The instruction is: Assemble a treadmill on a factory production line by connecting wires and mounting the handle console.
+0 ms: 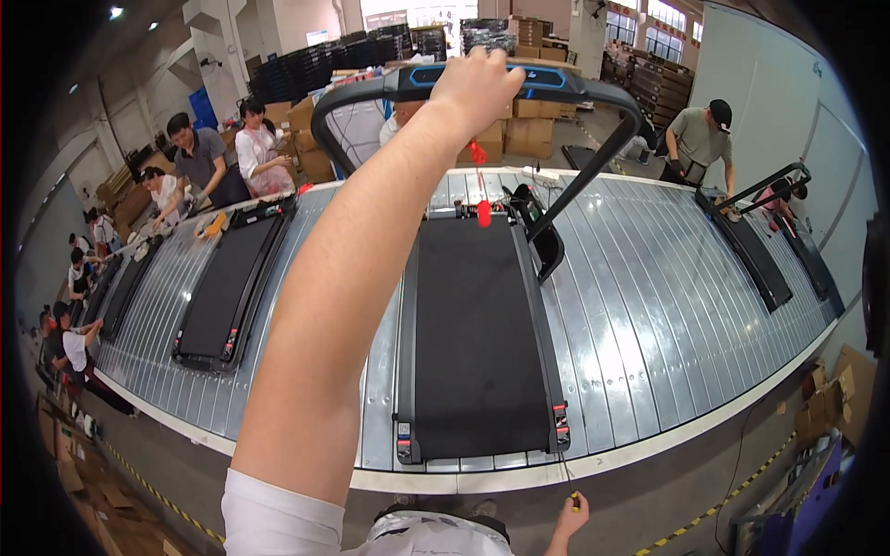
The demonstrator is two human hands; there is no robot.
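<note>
1. Wrapped over the top of the handlebar (482, 82), our left hand (475, 85) has its grip closed on the console bar, at the far end of the treadmill (477, 334).
2. Our right hand (570, 514) hangs low at the near edge, its grip pinched narrow on a small yellow-and-black object (575, 501); what that is we cannot tell.
3. We judge the treadmill heavy and rigid: a long black deck lying flat on the ribbed metal conveyor (640, 306), centre of the scene, with other treadmills to the left and right.
4. The handlebar frame looks stiff, a tube standing up on slanted black uprights (584, 176). Its middle, with the blue-trimmed panel, seems the surest place to hold; the smooth plastic could be slippery.
5. A red safety tag (483, 211) dangles on a cord below the bar; it looks light and flimsy, not something to pull on.
6. Other people work along the far side of the conveyor.
</note>
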